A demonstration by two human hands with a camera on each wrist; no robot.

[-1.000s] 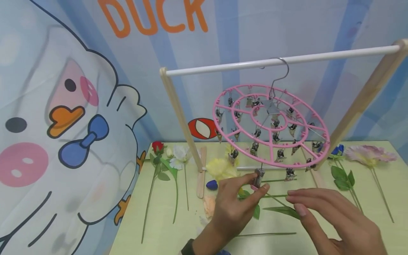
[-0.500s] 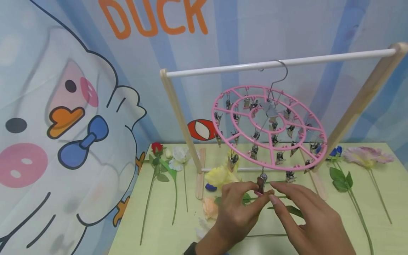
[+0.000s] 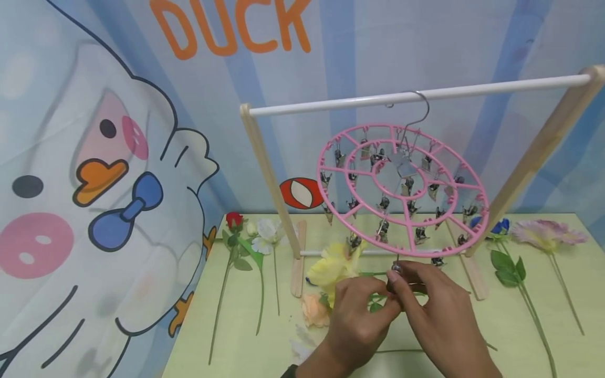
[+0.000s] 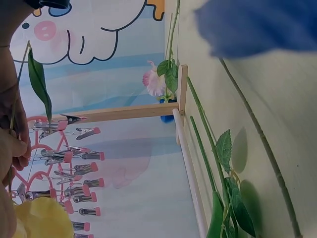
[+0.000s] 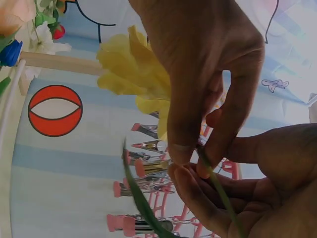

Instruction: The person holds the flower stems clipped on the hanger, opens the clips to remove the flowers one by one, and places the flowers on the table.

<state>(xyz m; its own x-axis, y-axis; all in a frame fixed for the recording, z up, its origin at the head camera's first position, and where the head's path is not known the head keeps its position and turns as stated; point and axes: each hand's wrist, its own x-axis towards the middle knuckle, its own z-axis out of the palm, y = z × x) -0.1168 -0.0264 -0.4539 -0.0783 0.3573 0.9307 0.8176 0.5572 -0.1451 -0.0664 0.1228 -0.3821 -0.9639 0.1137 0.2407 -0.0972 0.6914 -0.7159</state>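
Note:
At the front edge of a pink round clip hanger (image 3: pixel 408 223), my two hands meet around one hanging metal clip (image 3: pixel 396 268). My left hand (image 3: pixel 359 320) pinches the stem (image 5: pixel 225 198) of a yellow flower (image 3: pixel 333 265), whose bloom lies left of the fingers. A long green leaf (image 4: pixel 39 82) juts from this stem. My right hand (image 3: pixel 437 320) grips the clip between thumb and bent fingers, its fingertips touching the left ones. Fingers hide most of the clip, so I cannot tell whether the stem is inside it.
The hanger hooks over a white rod (image 3: pixel 326 106) on a wooden stand. Flowers lie around: a red rose (image 3: pixel 233 219), a white flower (image 3: pixel 267 236), a peach rose (image 3: pixel 315 310), a blue rose (image 3: pixel 500 227) and a pink flower (image 3: pixel 548 234). Several clips hang from the rings.
My right hand has come in from the right and now grips the clip beside the left fingers. The left hand has shifted slightly right, keeping the yellow flower.

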